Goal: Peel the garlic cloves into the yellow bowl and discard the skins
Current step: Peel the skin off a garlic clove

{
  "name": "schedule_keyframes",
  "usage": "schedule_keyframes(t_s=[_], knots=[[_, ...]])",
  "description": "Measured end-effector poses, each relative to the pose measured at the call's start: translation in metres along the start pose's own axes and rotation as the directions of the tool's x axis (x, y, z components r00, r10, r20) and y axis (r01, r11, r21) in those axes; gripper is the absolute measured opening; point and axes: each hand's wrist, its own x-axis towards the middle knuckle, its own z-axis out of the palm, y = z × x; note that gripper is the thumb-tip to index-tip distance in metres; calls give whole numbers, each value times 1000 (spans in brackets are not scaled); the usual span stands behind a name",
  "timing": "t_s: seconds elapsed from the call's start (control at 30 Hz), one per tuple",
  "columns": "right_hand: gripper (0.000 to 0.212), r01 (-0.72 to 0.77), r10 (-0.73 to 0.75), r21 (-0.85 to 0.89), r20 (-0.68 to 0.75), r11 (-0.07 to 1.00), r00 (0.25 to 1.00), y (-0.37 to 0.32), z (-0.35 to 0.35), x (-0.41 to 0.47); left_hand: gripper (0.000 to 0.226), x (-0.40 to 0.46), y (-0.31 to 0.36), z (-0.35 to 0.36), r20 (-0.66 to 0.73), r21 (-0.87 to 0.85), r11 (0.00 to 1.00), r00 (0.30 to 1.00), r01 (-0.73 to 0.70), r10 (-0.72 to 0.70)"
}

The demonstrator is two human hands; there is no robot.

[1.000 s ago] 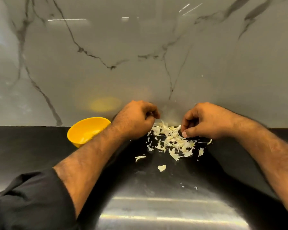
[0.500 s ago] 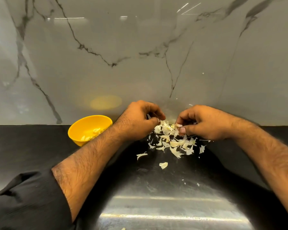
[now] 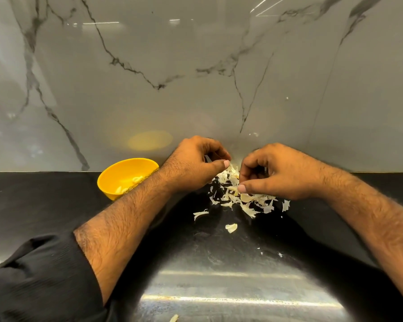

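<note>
I see my left hand (image 3: 196, 163) and right hand (image 3: 275, 173) curled over the garlic skins (image 3: 240, 194) heaped at the bench's (image 3: 44, 205) back edge, fingers pinching into the heap. The yellow bowl (image 3: 116, 177) sits left along that edge, peeled cloves (image 3: 135, 180) inside.

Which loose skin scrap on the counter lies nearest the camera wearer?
The pale scrap at the bottom edge of the view, on the shiny part of the counter. All other scraps lie farther up, by the skin pile.

black counter (image 3: 44, 205), veined marble wall (image 3: 196, 54)
</note>
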Motion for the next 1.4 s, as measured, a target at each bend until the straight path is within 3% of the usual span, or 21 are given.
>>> schedule_keyframes(t_s=[0.13,0.23,0.33,0.43,0.53,0.67,0.87,1.23,1.4], knots=[[12,-54,73,-130,149,990,986,-2,8,4,7,0,-1,-1,0,-8,1000,1000,4,-4],[10,-32,46,-120,123,992,991,-1,9,4,7,0,-1,-1,1,-5,1000,1000,-2,2],[12,-17,17,100,-3,995,1000,3,3,1,7,0,0,-3,-7,-9,1000,1000,-7,7],[18,33,29,375,-159,927,987,9,-2,2,7,1,0,-5,-18,-34,999,1000,6,-6],[23,57,105,516,-280,854,954,14,-2,3,11,0,2,-5,-7,-179,983,999,42,-44],[21,20,189,607,-278,795,942,17,0,4,15,-1,5,-1,21,-312,949,999,48,-43],[23,-29,202,635,-201,772,958,14,2,6,14,0,3,4,-23,-282,959,1000,-13,6],[22,-70,234,586,-210,807,949,4,4,5,12,-3,4,9,-69,-121,989,994,-88,80],[40,-120,294,615,-191,780,937,0,5,4,7,-3,5,12,-89,-42,993,990,-111,107]])
